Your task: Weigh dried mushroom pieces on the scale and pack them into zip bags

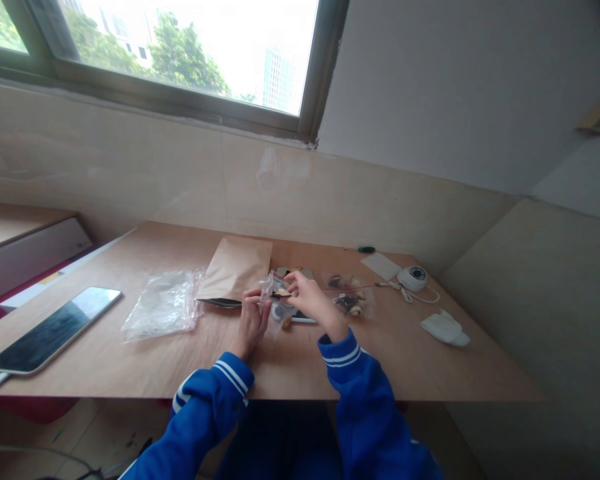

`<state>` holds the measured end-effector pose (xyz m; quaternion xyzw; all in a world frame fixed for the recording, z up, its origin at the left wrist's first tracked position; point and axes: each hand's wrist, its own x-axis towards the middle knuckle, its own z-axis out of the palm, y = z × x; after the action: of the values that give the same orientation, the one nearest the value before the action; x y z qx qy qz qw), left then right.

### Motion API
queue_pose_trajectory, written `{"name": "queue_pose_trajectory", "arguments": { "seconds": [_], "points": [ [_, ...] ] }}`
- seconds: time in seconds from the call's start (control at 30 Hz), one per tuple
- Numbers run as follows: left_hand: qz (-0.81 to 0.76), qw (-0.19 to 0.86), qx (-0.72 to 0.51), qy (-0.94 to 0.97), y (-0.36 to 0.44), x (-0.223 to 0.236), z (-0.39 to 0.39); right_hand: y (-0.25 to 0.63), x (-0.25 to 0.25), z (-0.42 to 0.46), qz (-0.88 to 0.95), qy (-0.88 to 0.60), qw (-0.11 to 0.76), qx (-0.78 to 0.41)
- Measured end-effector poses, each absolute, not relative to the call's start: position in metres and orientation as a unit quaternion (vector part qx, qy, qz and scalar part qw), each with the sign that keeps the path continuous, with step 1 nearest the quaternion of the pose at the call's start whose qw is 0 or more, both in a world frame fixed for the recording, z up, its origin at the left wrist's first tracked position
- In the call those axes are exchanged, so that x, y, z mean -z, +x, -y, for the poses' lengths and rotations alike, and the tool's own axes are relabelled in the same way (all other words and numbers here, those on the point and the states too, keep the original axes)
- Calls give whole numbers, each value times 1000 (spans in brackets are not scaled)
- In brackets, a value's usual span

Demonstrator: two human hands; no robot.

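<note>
My left hand (254, 325) pinches a small clear zip bag (269, 293) by its side, above the middle of the table. My right hand (311, 300) is at the bag's mouth, its fingers closed on a pale, dark-edged dried piece (282, 293), which looks like a mushroom slice. Below the bag lies a small brown piece (286, 324). A flat, light-edged device (306, 320) is mostly hidden behind my hands. To the right, clear bags (350, 303) hold several dark and pale dried pieces.
On the wooden table (190, 373) lie a brown paper pouch (237, 267), a stack of clear bags (163, 303) and a phone (55, 330) with a cable. Toward the right are a white card (381, 265), a dome camera (413, 278), a crumpled white tissue (445, 328) and a green object (367, 249).
</note>
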<state>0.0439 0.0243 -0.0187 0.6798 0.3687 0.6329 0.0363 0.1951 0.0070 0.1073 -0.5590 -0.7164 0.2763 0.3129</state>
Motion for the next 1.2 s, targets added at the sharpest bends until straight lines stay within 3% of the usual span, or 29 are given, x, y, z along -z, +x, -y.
{"name": "queue_pose_trajectory", "arguments": {
  "seconds": [0.17,0.3,0.57,0.73,0.83,1.0,1.07,1.2],
  "points": [
    [-406,35,-653,639,44,20,-24,196,-110,-2,715,-517,385,-272],
    [-422,3,-675,605,43,21,-24,206,-96,12,665,-567,455,-172],
    [-395,-60,-693,600,41,22,-24,196,-24,39,732,-630,258,-21],
    [-406,-58,-681,607,40,20,-22,184,-21,43,739,-635,226,8],
    [-413,-45,-680,603,40,20,-21,186,-24,44,736,-619,271,-47],
    [-407,-46,-681,607,40,20,-21,194,-51,38,601,-601,521,-82],
    [-406,-37,-685,604,40,21,-22,194,-70,35,567,-579,582,-69],
    [-421,4,-697,580,40,23,-24,189,-105,29,690,-486,531,-70]
  ]
}}
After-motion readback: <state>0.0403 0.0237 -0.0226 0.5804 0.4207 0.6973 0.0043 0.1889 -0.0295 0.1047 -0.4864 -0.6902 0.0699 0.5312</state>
